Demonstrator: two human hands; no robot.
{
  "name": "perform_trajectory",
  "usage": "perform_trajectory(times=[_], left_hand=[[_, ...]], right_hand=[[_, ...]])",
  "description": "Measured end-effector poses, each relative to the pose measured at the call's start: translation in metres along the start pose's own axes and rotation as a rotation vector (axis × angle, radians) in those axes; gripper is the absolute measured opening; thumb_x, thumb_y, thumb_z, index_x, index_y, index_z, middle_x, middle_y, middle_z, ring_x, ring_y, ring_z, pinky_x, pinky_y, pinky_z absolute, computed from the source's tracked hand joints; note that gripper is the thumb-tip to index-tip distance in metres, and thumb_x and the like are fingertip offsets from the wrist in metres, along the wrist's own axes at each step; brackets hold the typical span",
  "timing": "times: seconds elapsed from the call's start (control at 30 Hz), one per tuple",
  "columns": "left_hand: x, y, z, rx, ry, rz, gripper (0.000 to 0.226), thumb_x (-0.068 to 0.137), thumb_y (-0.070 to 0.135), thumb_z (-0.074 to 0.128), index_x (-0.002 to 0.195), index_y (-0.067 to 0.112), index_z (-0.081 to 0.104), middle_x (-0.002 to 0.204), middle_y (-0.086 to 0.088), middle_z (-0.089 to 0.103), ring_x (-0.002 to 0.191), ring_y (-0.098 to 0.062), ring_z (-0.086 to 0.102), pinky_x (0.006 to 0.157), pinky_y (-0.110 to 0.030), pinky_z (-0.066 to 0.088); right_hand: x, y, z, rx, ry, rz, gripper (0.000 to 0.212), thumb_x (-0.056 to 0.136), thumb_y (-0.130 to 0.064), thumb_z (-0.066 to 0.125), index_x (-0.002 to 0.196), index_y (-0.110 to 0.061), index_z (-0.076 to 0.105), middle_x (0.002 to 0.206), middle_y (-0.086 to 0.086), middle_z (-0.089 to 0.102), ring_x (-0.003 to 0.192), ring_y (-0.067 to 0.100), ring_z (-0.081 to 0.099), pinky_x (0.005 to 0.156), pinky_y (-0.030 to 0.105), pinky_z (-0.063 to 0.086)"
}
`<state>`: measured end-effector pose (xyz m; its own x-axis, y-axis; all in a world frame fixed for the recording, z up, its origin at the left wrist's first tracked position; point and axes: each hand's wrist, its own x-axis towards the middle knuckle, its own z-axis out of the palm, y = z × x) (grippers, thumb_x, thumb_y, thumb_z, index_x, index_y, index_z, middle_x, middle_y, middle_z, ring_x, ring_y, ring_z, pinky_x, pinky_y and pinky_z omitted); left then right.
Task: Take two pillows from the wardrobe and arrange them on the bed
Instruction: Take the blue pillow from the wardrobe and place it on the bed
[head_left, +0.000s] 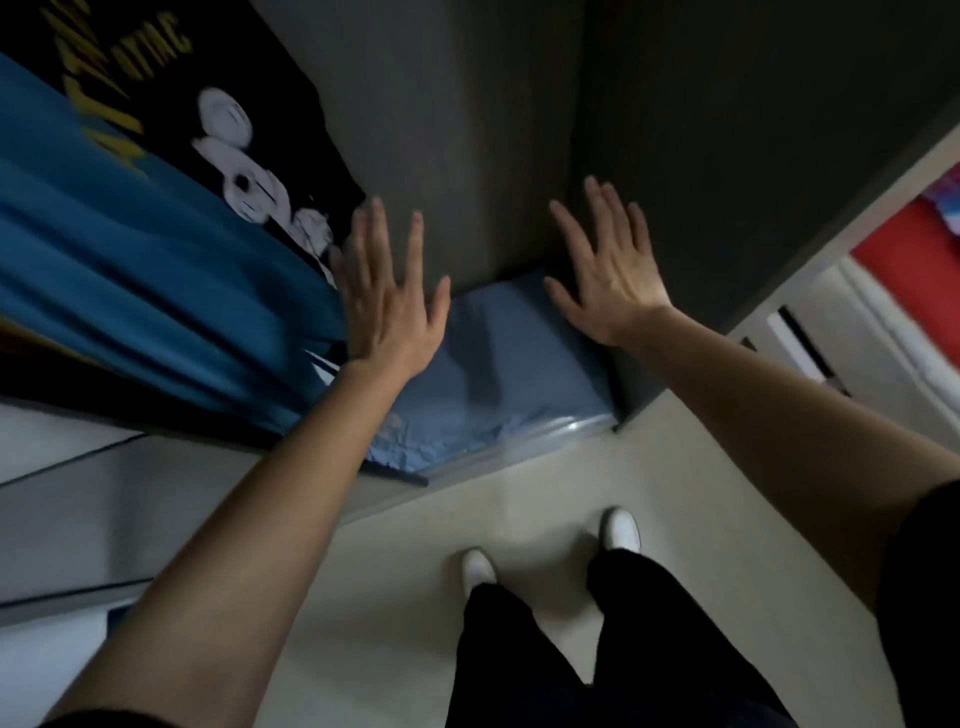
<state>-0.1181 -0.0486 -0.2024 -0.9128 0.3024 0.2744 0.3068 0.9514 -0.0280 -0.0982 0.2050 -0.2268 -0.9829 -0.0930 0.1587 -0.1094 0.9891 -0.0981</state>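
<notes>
A pale blue pillow (498, 374) lies on the floor of the open dark grey wardrobe (727, 156), with its near end in clear plastic wrap at the front edge. My left hand (389, 296) is spread flat above the pillow's left side, next to the hanging clothes. Fingers apart, my right hand (608, 270) hovers over the pillow's right side near the wardrobe's inner wall. Neither hand grips anything. Whether a second pillow lies underneath is hidden.
A teal garment (130, 270) and a black printed shirt (223, 135) hang at the left, close to my left hand. My white shoes (618, 530) stand on the beige floor (519, 493) before the wardrobe. Something red (904, 249) shows at the far right.
</notes>
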Motion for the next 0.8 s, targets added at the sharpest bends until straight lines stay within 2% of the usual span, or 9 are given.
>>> perform_trajectory(times=[0.23,0.5,0.67,0.8], left_hand=[[-0.067,-0.005,0.148,-0.087,-0.183,-0.128,0.070,0.095,0.050,0.041,0.153,0.014,0.023,0.159,-0.025,0.014,0.142,-0.045,0.022,0.113,-0.060,0.022],[-0.124,-0.018,0.336,-0.064,-0.374,-0.129,0.076,0.094,0.047,0.044,0.156,0.016,0.011,0.161,-0.020,0.002,0.147,-0.040,0.009,0.115,-0.060,0.015],[-0.147,-0.032,0.466,-0.019,-0.484,-0.113,0.087,0.089,0.045,0.054,0.156,0.021,0.004,0.162,-0.017,-0.002,0.148,-0.037,0.002,0.115,-0.061,0.014],[-0.157,-0.038,0.556,0.014,-0.557,-0.085,0.098,0.084,0.042,0.063,0.155,0.023,-0.001,0.162,-0.017,-0.003,0.148,-0.039,0.002,0.114,-0.064,0.014]], right_hand=[[-0.027,0.004,0.148,0.011,-0.228,-0.043,0.080,0.095,-0.054,0.042,0.158,-0.020,0.007,0.164,0.022,0.000,0.152,0.037,0.003,0.122,0.053,0.008],[-0.040,-0.010,0.348,0.071,-0.371,-0.050,0.081,0.096,-0.053,0.044,0.159,-0.018,0.006,0.164,0.023,-0.001,0.152,0.039,0.002,0.122,0.056,0.009],[-0.053,-0.013,0.478,0.059,-0.422,-0.102,0.085,0.094,-0.047,0.053,0.158,-0.014,0.008,0.163,0.026,0.004,0.151,0.042,0.007,0.120,0.055,0.008],[-0.061,-0.009,0.568,0.032,-0.450,-0.102,0.094,0.091,-0.046,0.058,0.158,-0.013,0.001,0.163,0.025,0.002,0.150,0.043,0.004,0.121,0.054,0.008]])
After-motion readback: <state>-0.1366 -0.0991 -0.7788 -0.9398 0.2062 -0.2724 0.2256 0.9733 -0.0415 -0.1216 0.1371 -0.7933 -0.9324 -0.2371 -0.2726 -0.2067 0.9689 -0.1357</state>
